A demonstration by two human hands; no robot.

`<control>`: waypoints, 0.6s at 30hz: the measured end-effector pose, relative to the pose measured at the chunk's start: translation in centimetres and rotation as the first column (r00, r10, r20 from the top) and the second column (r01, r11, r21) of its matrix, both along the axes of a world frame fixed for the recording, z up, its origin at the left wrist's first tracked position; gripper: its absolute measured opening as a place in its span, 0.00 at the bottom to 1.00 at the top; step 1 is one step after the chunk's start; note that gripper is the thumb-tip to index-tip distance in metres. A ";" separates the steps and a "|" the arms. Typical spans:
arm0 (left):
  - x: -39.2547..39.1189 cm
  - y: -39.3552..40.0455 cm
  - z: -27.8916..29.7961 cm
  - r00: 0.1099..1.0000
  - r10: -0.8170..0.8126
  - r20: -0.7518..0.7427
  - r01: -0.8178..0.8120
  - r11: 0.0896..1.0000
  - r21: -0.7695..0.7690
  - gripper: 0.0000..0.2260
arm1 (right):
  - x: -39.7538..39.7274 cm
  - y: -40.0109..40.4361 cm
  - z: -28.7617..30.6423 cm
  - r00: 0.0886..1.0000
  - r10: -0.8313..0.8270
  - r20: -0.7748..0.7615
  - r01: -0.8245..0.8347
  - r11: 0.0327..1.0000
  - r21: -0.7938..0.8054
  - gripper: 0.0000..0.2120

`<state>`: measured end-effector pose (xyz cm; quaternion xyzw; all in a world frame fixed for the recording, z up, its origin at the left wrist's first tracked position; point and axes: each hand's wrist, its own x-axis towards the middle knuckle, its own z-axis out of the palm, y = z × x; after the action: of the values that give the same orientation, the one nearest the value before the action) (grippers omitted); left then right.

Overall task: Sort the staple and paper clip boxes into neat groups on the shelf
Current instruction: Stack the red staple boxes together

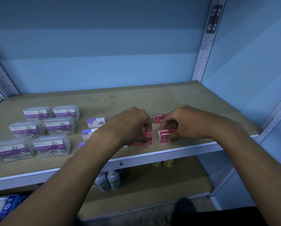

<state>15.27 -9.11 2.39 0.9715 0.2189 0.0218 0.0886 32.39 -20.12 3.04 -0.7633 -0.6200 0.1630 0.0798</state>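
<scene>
Several clear paper clip boxes (pixel 52 145) with purple labels stand in two columns on the left of the brown shelf (pixel 177 98). White-and-purple staple boxes (pixel 95 122) sit in a column in the middle, partly hidden by my left forearm. Red staple boxes lie to the right. My left hand (pixel 131 123) is closed over a red staple box (pixel 147 137) near the front. My right hand (pixel 185 123) pinches another red staple box (pixel 163 136) beside it. A third red box (pixel 159 118) lies behind, between my hands.
The shelf's white front edge (pixel 177 152) runs just below the boxes. Metal uprights (pixel 205 46) frame the right side. On the lower shelf stand small bottles (pixel 108 179), and a blue package (pixel 4 204) lies at the bottom left. Bare board lies behind the boxes.
</scene>
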 end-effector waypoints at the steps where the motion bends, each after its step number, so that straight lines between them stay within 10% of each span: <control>1: 0.1 0.0 0.0 1.000 0.005 0.006 -0.005 1.000 0.004 0.15 | 0.0 0.0 0.0 1.000 -0.008 -0.001 0.008 1.000 -0.007 0.17; 18: 1.4 -0.7 -0.8 0.995 -0.012 0.098 0.012 1.000 -0.005 0.14 | -0.2 0.1 -0.2 0.999 0.020 0.036 -0.021 1.000 0.017 0.15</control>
<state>16.69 -9.79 1.55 0.9703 0.2085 0.0682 0.1019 32.17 -20.03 2.89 -0.7591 -0.6304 0.1449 0.0736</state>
